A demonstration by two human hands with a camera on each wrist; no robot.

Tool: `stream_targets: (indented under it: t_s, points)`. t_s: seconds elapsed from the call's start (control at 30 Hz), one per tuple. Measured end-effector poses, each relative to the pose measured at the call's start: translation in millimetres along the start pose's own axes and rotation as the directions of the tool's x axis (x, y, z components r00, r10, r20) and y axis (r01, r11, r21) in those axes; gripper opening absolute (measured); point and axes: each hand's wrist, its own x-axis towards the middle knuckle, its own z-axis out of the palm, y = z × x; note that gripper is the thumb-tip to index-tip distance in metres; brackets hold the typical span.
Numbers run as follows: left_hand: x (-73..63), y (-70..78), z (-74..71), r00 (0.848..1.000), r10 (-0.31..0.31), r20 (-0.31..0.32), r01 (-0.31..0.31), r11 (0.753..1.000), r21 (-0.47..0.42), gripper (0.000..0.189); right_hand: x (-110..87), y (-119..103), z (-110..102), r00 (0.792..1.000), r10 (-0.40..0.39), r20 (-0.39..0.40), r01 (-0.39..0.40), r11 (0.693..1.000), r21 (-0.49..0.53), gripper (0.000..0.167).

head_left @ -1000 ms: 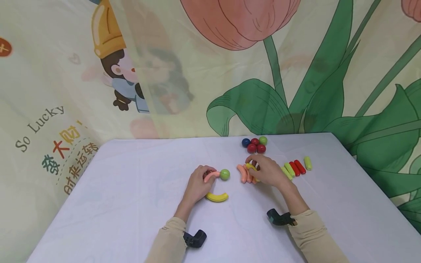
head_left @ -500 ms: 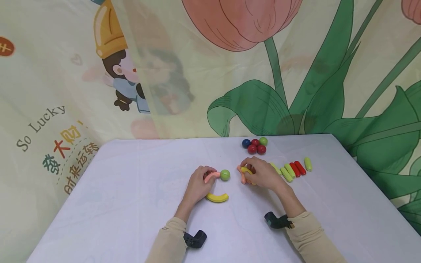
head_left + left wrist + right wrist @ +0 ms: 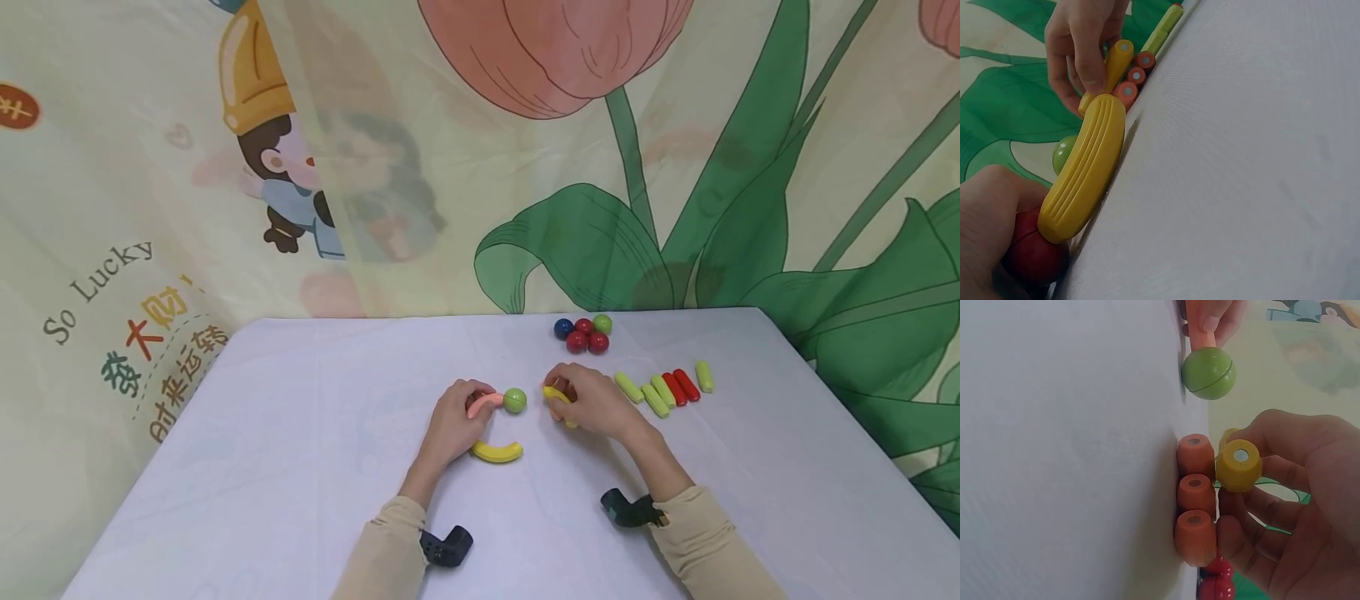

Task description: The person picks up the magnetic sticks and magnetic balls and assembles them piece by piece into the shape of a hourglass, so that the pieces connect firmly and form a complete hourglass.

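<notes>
My left hand [image 3: 459, 412] pinches a pink curved magnetic stick [image 3: 484, 403], whose right end meets a green ball [image 3: 514, 401]. Below it a yellow curved stick [image 3: 498, 452] lies on the white table; in the left wrist view its near end meets a red ball [image 3: 1036, 256] beside the left hand. My right hand [image 3: 596, 402] holds another yellow curved stick [image 3: 558, 395], with a metal disc at its end. Three orange-pink sticks [image 3: 1195, 492] lie side by side right against that yellow stick in the right wrist view; the hand mostly hides them in the head view.
Several balls [image 3: 577, 342], red, blue and green, sit grouped at the table's back edge. Right of my right hand lie several short straight sticks, light green [image 3: 655, 400] and red [image 3: 686, 384]. A printed cloth [image 3: 390, 275] hangs behind the table [image 3: 285, 467].
My right hand has moved left with the yellow stick, covering more of the pink sticks and uncovering light green ones on its right. The left hand stays in place.
</notes>
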Motion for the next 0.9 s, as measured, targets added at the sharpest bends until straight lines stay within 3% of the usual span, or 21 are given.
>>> stream_targets:
  t_s: [0.37,0.9]
  points:
    - [-0.3,0.6,1.0,1.000,-0.030,0.010,0.030,1.000,-0.004,0.015,-1.4,-3.0,3.9,0.999,-0.040,-0.023,0.040,0.999,-0.017,0.024]
    - [-0.4,1.6,0.9,1.000,-0.012,0.012,0.012,1.000,0.002,0.015,-3.0,-9.3,9.8,0.994,-0.097,-0.049,0.093,0.993,-0.074,0.023]
